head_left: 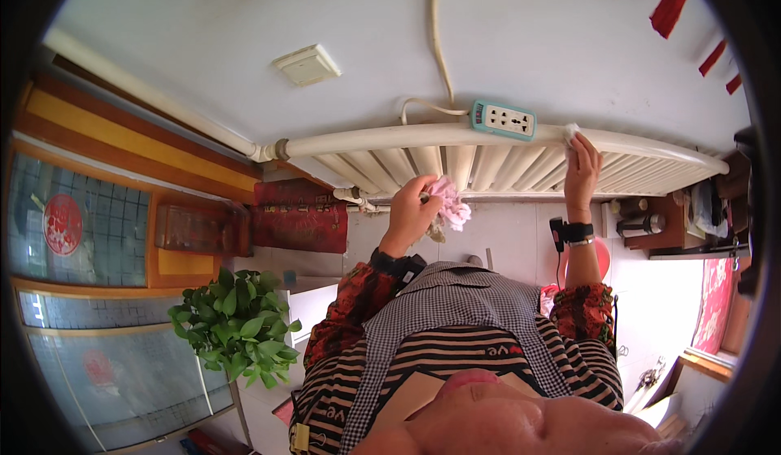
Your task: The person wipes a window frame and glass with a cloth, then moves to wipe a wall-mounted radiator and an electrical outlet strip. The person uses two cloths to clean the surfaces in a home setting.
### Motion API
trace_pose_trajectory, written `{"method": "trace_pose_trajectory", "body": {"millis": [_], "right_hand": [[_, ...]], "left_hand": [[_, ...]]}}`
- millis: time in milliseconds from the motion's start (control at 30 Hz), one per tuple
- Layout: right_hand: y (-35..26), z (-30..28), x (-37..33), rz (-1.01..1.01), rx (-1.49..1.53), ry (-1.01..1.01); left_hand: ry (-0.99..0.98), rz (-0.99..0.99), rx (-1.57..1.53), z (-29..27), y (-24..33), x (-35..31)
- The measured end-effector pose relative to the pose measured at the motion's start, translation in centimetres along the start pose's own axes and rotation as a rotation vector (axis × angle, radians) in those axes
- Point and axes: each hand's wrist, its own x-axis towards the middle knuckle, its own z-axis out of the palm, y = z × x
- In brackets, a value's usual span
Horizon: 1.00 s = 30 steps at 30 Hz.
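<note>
A white wall radiator [480, 166] stretches across the view, its thick top pipe curving against the wall. My right hand [582, 170] reaches up to that pipe, fingers closed on a small white wad [571, 131], tissue or cloth, pressed to it. Lower and to the left, in front of the fins, my left hand [409, 213] grips a crumpled pink cloth [449, 204] that bunches out past the fingers. A teal-edged power strip [504, 120] rests on the pipe between the two hands, nearer the right one.
A cream cable [439, 40] runs down the wall to the strip. There is a switch plate [307, 65] at upper left. A leafy green plant [236, 325] stands at lower left, near a red mat [301, 217]. Shelving [659, 231] holds a flask at the right.
</note>
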Motion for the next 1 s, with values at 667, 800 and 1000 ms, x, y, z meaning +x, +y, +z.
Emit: {"method": "trace_pose_trajectory", "body": {"millis": [667,800,1000], "right_hand": [[-33.2,10.7,12.3,-0.687,0.464,0.018],[-39.2,14.5,13.7,-0.87,0.273,0.004],[-37.2,13.9,14.2,-0.869,0.137,-0.049]], "left_hand": [[0.321,-0.282,-0.287,-10.3,-4.3,-13.6],[0.325,-0.268,-0.269,-10.5,-5.2,-14.3],[0.346,-0.255,-0.297,-10.9,-6.8,-15.1]]}}
